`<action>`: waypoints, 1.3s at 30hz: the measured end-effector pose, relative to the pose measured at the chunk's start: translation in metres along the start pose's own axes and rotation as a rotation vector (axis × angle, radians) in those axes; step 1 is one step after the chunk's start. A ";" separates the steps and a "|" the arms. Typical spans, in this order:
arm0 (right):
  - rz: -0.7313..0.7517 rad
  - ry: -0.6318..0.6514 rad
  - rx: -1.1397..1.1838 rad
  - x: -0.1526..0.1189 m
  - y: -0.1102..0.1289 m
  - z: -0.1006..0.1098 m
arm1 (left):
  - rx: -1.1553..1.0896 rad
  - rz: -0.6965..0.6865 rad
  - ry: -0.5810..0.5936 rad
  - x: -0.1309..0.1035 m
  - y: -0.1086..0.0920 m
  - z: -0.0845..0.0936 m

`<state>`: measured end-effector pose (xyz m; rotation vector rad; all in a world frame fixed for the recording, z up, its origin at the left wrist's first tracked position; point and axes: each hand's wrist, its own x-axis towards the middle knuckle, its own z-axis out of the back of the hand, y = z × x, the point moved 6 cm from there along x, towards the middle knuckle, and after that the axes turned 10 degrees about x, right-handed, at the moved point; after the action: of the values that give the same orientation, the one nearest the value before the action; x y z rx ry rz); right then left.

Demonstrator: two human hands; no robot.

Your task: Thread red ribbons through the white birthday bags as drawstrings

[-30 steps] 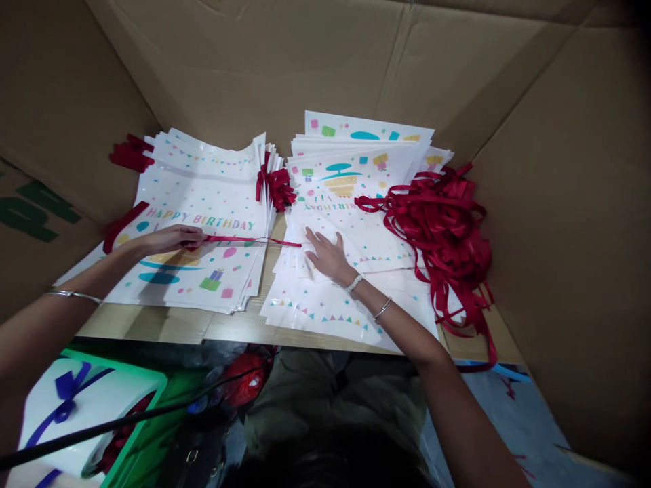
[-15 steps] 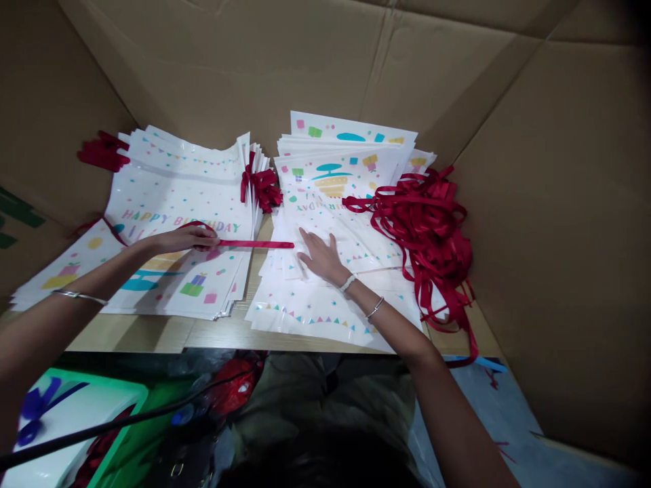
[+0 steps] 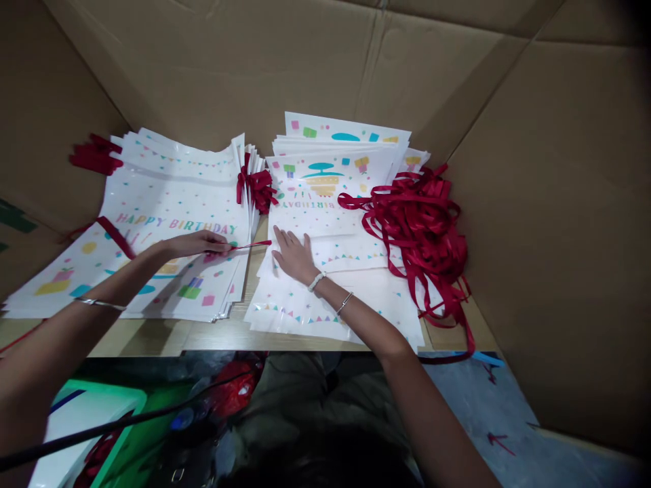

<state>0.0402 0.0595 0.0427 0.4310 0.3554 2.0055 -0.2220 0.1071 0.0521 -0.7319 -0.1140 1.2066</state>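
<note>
Across two stacks, two hands, one held ribbon

a workshop corner, it seems: cardboard walls stand around a wooden table bearing stacks of matching birthday sheets and a heap of red ribbon, with a green crate below.

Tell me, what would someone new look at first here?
Probably the big red ribbon tangle, heaped at the right of the table and lapping over the right stack. Next might come the colourful HAPPY BIRTHDAY on the left stack. Then the two hands: the left hand holds a thin red strip, and the right hand is spread over the right stack.
</note>
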 end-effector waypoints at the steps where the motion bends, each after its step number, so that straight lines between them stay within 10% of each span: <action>1: -0.005 -0.003 0.006 0.000 0.001 0.000 | -0.016 -0.023 0.066 0.010 -0.012 -0.009; 8: -0.045 -0.002 0.026 0.001 0.003 0.002 | -0.161 -0.142 0.058 0.056 -0.084 -0.043; 20: -0.018 -0.050 0.038 0.003 0.003 -0.006 | -0.376 0.116 -0.186 0.039 -0.030 -0.032; 39: -0.029 -0.064 0.040 0.006 0.006 -0.014 | -0.154 0.119 -0.319 0.050 -0.049 -0.051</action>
<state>0.0269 0.0612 0.0333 0.5112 0.3603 1.9541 -0.1404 0.1204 0.0263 -0.6823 -0.4366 1.4337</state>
